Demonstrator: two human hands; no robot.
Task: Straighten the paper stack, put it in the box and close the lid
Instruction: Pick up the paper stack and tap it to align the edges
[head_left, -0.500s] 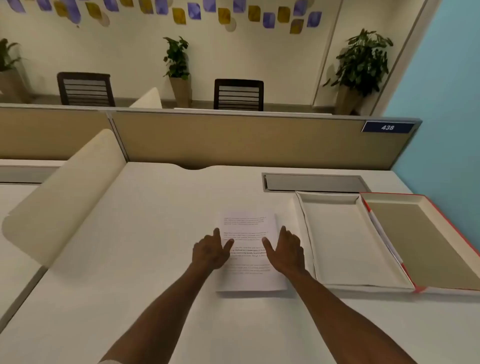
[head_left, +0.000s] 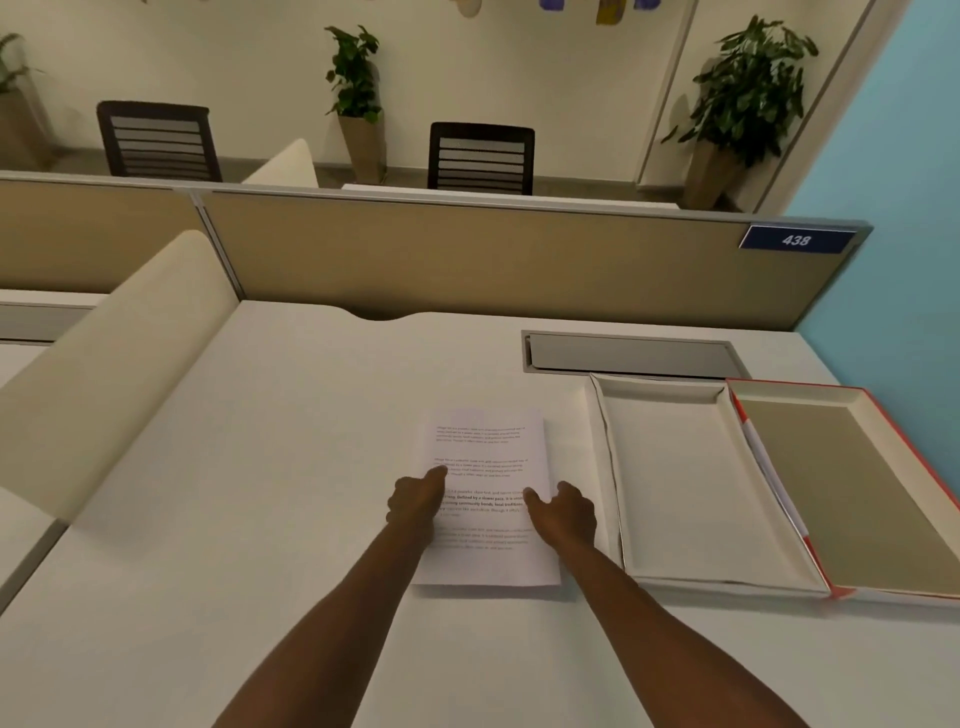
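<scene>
Paper stack: the paper stack (head_left: 485, 483) lies flat on the white desk (head_left: 260, 467), right in front of the person, printed side up.
Long way: its long sides run from near to far, its short sides from left to right.
Left hand: the left hand (head_left: 415, 501) rests on the left edge of the stack — fingers loosely curled, pointing finger stretched out on the top sheet. It presses down and grips nothing.
Right hand: the right hand (head_left: 566, 512) rests on the right edge — thumb on the sheet, other fingers bent over the side. It holds nothing either, as far as I can tell.
Which hand is nearer: the right hand is nearer the box.
Box: the box tray (head_left: 675, 478) sits open just to the right of the stack, nothing in it. Its red-edged lid (head_left: 852, 488) lies open, further right.
Next move: I think the hands must square the edges, lift the stack, then carry it right.
Surface: the desk looks smooth, so sheets may slide.
Room: a tan divider (head_left: 467, 260) stands at the far edge, with chairs and plants behind it.
</scene>
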